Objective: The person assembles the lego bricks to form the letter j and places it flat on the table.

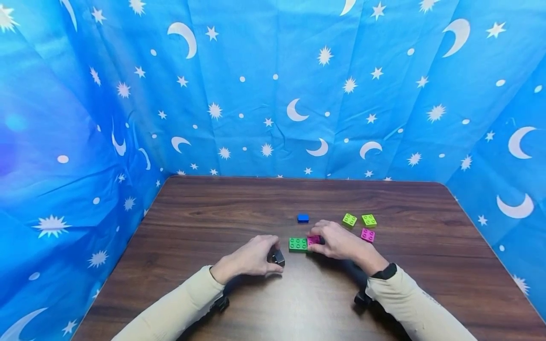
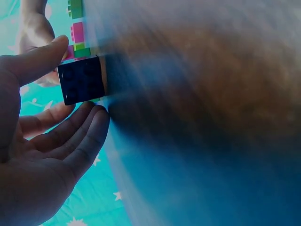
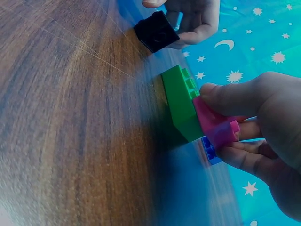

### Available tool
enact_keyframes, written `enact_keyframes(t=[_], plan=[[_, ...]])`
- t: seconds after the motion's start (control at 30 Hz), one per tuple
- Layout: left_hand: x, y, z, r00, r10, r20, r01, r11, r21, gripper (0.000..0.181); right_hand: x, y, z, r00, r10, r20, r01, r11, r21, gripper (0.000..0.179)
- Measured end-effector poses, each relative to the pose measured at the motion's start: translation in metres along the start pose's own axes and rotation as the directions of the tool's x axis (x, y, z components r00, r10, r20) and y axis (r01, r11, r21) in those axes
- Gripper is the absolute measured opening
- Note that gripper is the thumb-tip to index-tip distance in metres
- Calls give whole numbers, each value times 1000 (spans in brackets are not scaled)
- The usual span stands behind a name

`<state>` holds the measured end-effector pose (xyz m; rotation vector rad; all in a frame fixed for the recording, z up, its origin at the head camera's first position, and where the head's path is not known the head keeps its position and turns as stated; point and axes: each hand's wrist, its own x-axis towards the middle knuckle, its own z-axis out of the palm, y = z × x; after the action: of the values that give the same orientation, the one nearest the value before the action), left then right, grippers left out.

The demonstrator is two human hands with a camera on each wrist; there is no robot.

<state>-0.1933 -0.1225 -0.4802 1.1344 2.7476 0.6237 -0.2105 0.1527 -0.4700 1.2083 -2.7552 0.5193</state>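
Observation:
My right hand (image 1: pixel 334 239) pinches a pink brick (image 3: pixel 218 125) between thumb and fingers. The pink brick sits over the studs at the right end of a longer green brick (image 1: pixel 297 244), which rests on the table. My left hand (image 1: pixel 253 255) is around a black brick (image 2: pixel 81 81), its thumb on one side and its fingers on the other. In the left wrist view a gap shows between the thumb and that brick, and the fingers are relaxed. The black brick stands on the table left of the green one, its studs facing sideways.
Beyond the green brick lies a small blue brick (image 1: pixel 303 218). To the right are two lime bricks, one lime brick (image 1: pixel 350 219) beside another lime brick (image 1: pixel 369 220), and a second pink brick (image 1: pixel 368 235). Blue star-patterned cloth (image 1: pixel 273 94) hangs behind the wooden table (image 1: pixel 204 203).

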Motion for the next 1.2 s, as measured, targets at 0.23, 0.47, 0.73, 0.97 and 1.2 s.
enact_keyframes(t=[0.23, 0.47, 0.73, 0.97, 1.2], plan=[[3, 2, -4, 1000, -18, 0, 18, 1000, -20, 42, 2, 3, -5, 1000, -5, 2, 5, 1000, 18, 28], [3, 1, -3, 1000, -13, 11, 14, 999, -39, 34, 2, 3, -5, 1000, -8, 2, 8, 1000, 10, 27], [4, 1, -4, 999, -17, 30, 19, 999, -43, 33, 3, 3, -5, 1000, -2, 3, 2, 1000, 1, 27], [5, 1, -5, 1000, -6, 22, 7, 998, -58, 33, 2, 3, -5, 1000, 16, 21, -17, 1000, 19, 28], [6, -1, -8, 1000, 12, -24, -13, 999, -32, 30, 3, 2, -8, 999, 13, 30, -14, 999, 32, 28]])
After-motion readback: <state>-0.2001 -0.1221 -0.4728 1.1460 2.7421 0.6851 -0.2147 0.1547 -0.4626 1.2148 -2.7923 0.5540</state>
